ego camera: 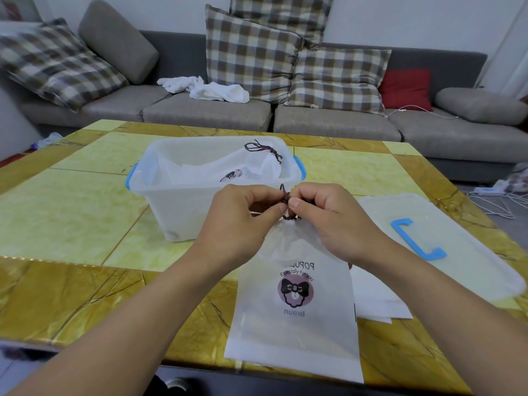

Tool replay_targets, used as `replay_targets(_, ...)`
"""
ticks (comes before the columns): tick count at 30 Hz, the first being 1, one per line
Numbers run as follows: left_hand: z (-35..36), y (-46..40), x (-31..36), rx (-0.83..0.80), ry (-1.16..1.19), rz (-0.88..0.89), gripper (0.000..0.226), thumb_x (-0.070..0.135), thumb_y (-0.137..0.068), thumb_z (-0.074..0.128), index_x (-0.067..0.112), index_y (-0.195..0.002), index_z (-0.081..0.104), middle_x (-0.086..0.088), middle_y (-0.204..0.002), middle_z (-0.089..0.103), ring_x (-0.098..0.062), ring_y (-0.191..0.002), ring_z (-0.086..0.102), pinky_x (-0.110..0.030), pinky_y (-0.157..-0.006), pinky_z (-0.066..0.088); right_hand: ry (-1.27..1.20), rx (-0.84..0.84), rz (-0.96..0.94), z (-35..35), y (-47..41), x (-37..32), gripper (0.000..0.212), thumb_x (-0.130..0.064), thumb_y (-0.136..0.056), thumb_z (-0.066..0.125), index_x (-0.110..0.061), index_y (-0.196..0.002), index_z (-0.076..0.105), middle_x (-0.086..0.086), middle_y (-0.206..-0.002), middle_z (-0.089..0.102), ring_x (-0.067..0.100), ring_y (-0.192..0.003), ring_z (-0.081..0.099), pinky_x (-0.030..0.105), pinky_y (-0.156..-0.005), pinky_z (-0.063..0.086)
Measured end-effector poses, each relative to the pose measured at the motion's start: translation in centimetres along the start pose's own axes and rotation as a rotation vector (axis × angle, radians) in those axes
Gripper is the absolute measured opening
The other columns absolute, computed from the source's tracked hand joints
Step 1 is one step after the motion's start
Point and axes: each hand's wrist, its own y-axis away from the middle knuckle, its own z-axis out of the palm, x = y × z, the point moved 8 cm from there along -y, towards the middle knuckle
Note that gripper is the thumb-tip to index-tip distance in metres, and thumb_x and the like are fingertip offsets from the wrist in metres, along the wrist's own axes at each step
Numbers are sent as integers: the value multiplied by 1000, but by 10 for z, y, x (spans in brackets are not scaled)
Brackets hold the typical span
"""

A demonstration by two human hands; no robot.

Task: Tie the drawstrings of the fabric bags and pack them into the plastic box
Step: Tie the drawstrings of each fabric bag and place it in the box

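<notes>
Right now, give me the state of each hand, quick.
Left hand: closed, pinching the dark drawstring of the fabric bag.
Right hand: closed, pinching the same drawstring.

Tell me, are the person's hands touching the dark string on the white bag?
Touching. The head view shows the left hand and right hand pinching the dark drawstring at the bag's gathered top.

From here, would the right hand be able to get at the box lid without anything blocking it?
Probably yes. The lid lies flat just beside the right hand with nothing between them, but that hand first has to release the drawstring it pinches.
</notes>
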Motion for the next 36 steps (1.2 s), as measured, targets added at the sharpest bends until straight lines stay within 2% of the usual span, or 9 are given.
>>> replay_targets(5,1,2,-4,27,88,-57,14,9,-91,70,18,-95,80,8,-85,78,-3,-84,73,-16,-77,54,-2,5,1,1,1,-2,24,-28,-89,51,-15,-71,61,-2,-68,54,14,-66,46,35,-65,38)
replay_targets(9,8,7,-6,25,236,-114,17,4,-93,66,15,-97,78,2,-86,79,-9,-85,75,-18,-78,57,-35,14,11,1,0,0,25,-29,-90,52,-15,-71,61,12,-71,57,21,-69,49,49,-67,44)
replay_targets(12,11,7,-7,30,301,-137,16,5,-93,66,15,-96,78,-1,-86,79,-12,-85,75,-20,-78,58,-57,11,16,0,-1,0,28,-30,-89,52,-8,-74,62,24,-78,58,21,-70,48,42,-68,40)
replay_targets(18,8,8,-5,98,197,-146,16,11,-94,67,18,-86,78,4,-79,78,-7,-76,74,-20,-72,58,62,52,2,-9,0,-3,25,-23,-94,57,-11,-74,64,-2,-63,54,8,-61,45,26,-61,36)
replay_targets(21,14,8,-8,4,257,-242,21,16,-100,60,14,-88,78,-1,-85,79,-10,-79,72,-27,-78,55,182,89,-24,-13,2,-7,26,-13,-97,57,-10,-72,61,-11,-55,46,6,-53,39,17,-52,31)
replay_targets(23,21,7,-12,-73,395,-333,29,18,-103,53,11,-87,76,-4,-90,78,-14,-83,71,-28,-85,53,282,105,-64,-13,3,-12,27,-14,-98,56,-11,-72,59,-9,-56,46,9,-54,38,20,-52,30)
replay_targets(31,35,18,-16,-277,823,-590,24,17,-101,47,13,-82,62,-4,-86,61,-19,-80,61,-28,-76,48,439,95,-141,-6,2,-19,30,-16,-101,53,-17,-72,50,-3,-59,46,16,-57,39,31,-55,33)
replay_targets(34,34,16,-15,-272,781,-563,25,30,-94,53,15,-76,59,1,-76,56,-17,-71,56,-29,-73,44,448,89,-135,-4,2,-17,27,-17,-102,51,-14,-75,54,-2,-61,50,17,-57,43,32,-55,34)
replay_targets(36,29,13,-14,-247,547,-455,25,36,-91,64,16,-77,68,1,-77,66,-16,-75,62,-31,-78,46,444,75,-144,-2,2,-18,24,-17,-101,50,-14,-78,58,1,-65,56,19,-60,49,33,-56,38)
